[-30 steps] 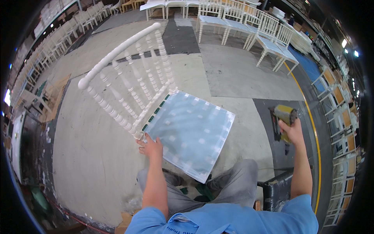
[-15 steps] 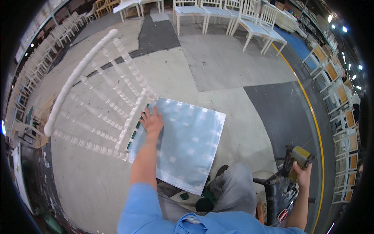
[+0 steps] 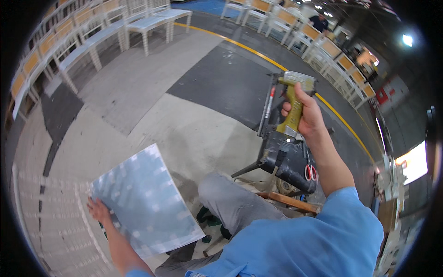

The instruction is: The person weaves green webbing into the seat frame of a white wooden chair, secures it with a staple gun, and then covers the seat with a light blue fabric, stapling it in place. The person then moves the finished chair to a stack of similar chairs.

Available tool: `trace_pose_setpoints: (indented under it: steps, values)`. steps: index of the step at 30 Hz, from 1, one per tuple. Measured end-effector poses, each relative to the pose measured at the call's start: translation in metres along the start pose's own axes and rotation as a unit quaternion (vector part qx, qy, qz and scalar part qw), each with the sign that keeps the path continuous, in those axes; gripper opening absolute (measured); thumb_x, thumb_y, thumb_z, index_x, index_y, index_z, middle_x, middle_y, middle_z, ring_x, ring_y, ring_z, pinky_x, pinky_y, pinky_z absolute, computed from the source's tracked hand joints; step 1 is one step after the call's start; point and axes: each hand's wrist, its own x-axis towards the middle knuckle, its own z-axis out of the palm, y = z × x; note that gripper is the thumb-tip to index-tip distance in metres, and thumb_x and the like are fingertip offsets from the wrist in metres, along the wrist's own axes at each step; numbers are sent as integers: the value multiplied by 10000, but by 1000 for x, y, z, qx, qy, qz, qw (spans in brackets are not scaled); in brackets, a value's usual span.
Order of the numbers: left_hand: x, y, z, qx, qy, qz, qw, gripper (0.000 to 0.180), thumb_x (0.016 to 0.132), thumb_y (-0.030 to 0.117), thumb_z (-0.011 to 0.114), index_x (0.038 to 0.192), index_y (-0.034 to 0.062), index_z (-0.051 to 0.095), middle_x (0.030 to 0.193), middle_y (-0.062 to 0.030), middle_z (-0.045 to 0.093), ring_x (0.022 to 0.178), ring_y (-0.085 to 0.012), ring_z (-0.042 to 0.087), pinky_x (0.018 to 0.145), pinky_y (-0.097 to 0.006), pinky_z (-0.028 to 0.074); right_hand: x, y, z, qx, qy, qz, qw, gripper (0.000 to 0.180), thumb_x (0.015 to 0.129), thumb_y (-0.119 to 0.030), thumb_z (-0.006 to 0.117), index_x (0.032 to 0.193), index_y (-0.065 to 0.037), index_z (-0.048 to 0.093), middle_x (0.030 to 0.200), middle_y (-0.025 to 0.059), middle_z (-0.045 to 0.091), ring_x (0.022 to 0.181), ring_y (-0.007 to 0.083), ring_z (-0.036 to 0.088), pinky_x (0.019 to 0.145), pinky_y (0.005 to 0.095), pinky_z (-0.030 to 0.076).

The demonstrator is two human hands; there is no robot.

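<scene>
A white spindle-back chair lies close on my left, its turned back (image 3: 69,224) blurred and its square seat (image 3: 147,198) covered in pale blue with white patches. My left hand (image 3: 99,212) rests open, fingers apart, at the seat's edge next to the chair back. In my right hand (image 3: 310,111) is a yellow-green and silver staple gun (image 3: 294,104), gripped by its handle and raised above a black stool (image 3: 295,168). A hose leads down from the gun's handle. Red-handled scissors (image 3: 310,172) are on the stool.
White chairs with pale blue seats (image 3: 159,23) stand at the far left. A row of chairs with tan panels (image 3: 311,31) runs beyond a yellow floor line (image 3: 244,46). A wooden bar (image 3: 290,201) is beside my leg. Green scraps (image 3: 210,219) lie below the seat.
My view has swung to the right. The staple gun, held in my right hand in both frames, has come up off the stool. My left hand stays at the seat's back edge.
</scene>
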Motion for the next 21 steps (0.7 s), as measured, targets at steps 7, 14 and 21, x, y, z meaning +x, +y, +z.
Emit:
trace_pose_setpoints:
  steps: [7,14,21]
  values:
    - [-165,39,-1,-283,43,102,953,490,1132,282,530,1537,6,527,1445,-222,642,1351,-347,610,1160,-437,452,-35,-3,-60,21,29,42,998,422,1020,-418,738,1191,-47,630,975,76,643,670,191,637,583,364,546]
    - [-376,243,-120,-709,-504,-12,493,539,1162,417,449,1502,8,538,1241,-150,724,1152,-282,707,1089,-425,521,-72,84,-45,124,-212,182,952,531,985,-482,764,1276,-48,669,1072,84,730,898,193,721,771,374,600]
    - [-421,265,-170,-669,-529,3,522,480,1158,386,463,1399,-2,610,1270,-122,724,1165,-279,707,1044,-428,562,-87,127,-46,324,-385,241,830,635,1056,-567,597,1416,-45,597,1231,124,709,1020,259,730,894,405,606]
